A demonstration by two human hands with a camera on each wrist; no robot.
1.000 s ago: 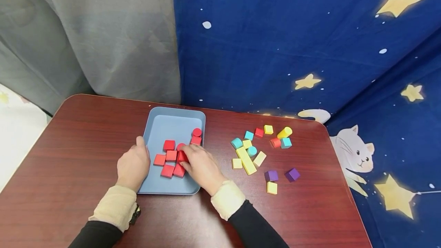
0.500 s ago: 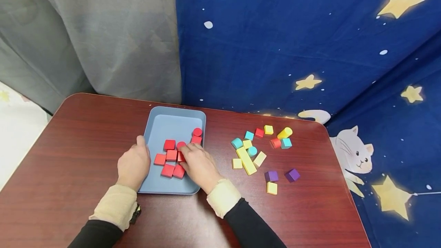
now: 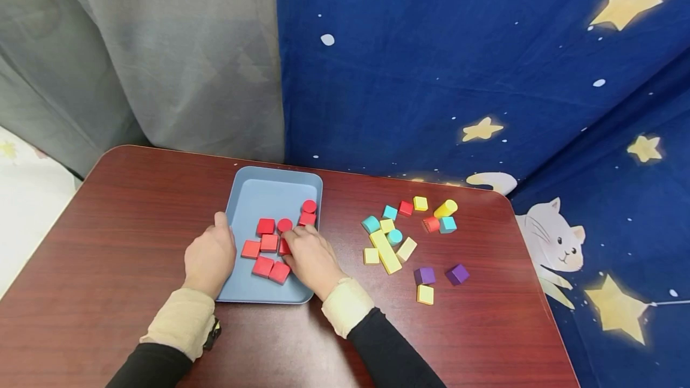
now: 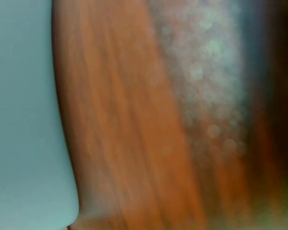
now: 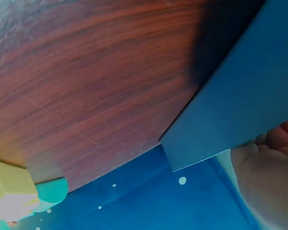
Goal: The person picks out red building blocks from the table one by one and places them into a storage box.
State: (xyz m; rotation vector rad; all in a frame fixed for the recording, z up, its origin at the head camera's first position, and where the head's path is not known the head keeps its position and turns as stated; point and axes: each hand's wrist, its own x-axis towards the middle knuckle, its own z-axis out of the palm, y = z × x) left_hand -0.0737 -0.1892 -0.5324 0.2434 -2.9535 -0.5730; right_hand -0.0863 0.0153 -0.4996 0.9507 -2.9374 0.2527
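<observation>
A blue-grey tray lies on the table with several red toy blocks in it. My left hand grips its left rim, thumb on top; the fingers underneath are hidden. Over the tray's right side, my right hand holds a red block between thumb and fingers, the hand covering part of it. A round red block lies just beyond the fingertips. Nearer me sits a red square block. In the right wrist view the tray's outer wall hides most of the right hand.
Loose blocks lie on the table right of the tray: a long yellow block, a yellow cylinder, a red cylinder, a purple cube and several others. A blue curtain hangs behind the table's back edge.
My right hand has shifted slightly within the tray. The round red block shows more fully, and the front red square block sits slightly lower and turned. My left hand stays put.
</observation>
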